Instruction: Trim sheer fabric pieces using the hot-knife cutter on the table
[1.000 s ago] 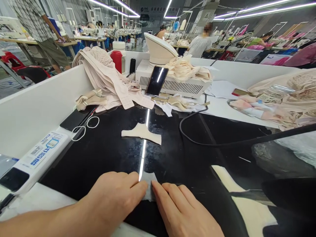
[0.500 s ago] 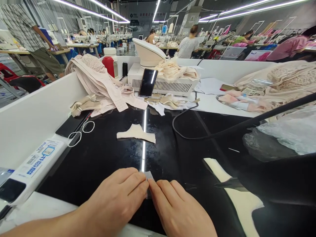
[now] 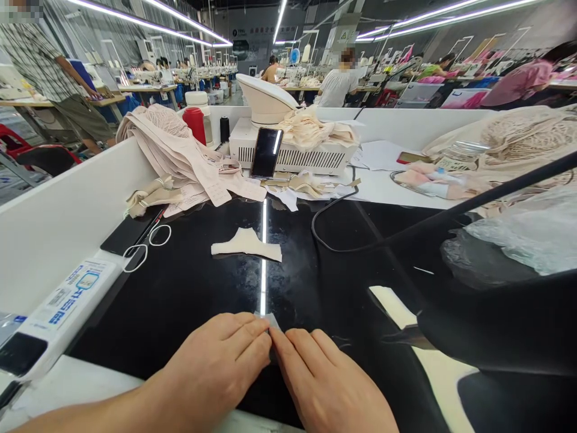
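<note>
Low in the middle of the view, my left hand (image 3: 220, 361) and my right hand (image 3: 331, 379) meet fingertip to fingertip over the black tabletop (image 3: 180, 319). Both are closed, fingers pressed together, on a small translucent greyish piece (image 3: 272, 321). Only its upper corner shows clearly; my fingers cover most of it. Beyond my hands lies a cream fabric cutout (image 3: 246, 244), flat and touched by neither hand. Off to the right, a larger cream piece (image 3: 444, 376) lies partly beneath a dark, blurred shape.
A black cable (image 3: 383, 243) loops across the right side. Clear plastic (image 3: 523, 234) lies beyond it. On the left are a white box (image 3: 67, 300) and a thin white cord (image 3: 160, 236). Beige fabric strips (image 3: 180, 156), a phone (image 3: 266, 153) and a vented machine (image 3: 311, 159) stand at the back.
The whole view has shifted slightly. My hands stay together on the translucent piece, almost unmoved. The dark shape at right covers the larger cream piece differently.
</note>
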A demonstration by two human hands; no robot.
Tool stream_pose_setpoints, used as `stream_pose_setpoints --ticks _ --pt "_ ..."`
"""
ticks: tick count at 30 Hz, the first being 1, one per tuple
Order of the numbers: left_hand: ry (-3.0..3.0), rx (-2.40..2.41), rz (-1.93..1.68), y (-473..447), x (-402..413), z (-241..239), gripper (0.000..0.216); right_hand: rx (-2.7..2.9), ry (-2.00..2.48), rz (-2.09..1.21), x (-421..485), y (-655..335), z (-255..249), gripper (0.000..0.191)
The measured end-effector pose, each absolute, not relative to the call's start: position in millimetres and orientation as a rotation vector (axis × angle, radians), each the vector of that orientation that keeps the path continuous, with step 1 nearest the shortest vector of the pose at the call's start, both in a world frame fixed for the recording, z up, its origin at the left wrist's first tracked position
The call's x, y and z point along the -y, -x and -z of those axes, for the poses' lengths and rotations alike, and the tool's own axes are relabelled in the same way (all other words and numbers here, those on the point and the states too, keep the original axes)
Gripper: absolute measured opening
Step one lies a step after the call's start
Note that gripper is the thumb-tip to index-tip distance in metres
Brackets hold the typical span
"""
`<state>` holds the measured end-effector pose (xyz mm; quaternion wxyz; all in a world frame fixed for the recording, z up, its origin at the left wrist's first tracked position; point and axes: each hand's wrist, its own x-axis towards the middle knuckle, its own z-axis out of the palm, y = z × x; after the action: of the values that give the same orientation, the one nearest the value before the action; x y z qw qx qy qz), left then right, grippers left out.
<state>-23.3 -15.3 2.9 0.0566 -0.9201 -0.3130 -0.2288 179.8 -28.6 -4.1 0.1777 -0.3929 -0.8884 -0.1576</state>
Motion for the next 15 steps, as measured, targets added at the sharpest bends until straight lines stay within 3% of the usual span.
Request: stream_pose_setpoints --ticks 15 --pt "2.804 0.951 0.7 22.8 14.3 -4.4 0.029 2.552 1.116 0.497 31.9 -189.6 6.3 0.041"
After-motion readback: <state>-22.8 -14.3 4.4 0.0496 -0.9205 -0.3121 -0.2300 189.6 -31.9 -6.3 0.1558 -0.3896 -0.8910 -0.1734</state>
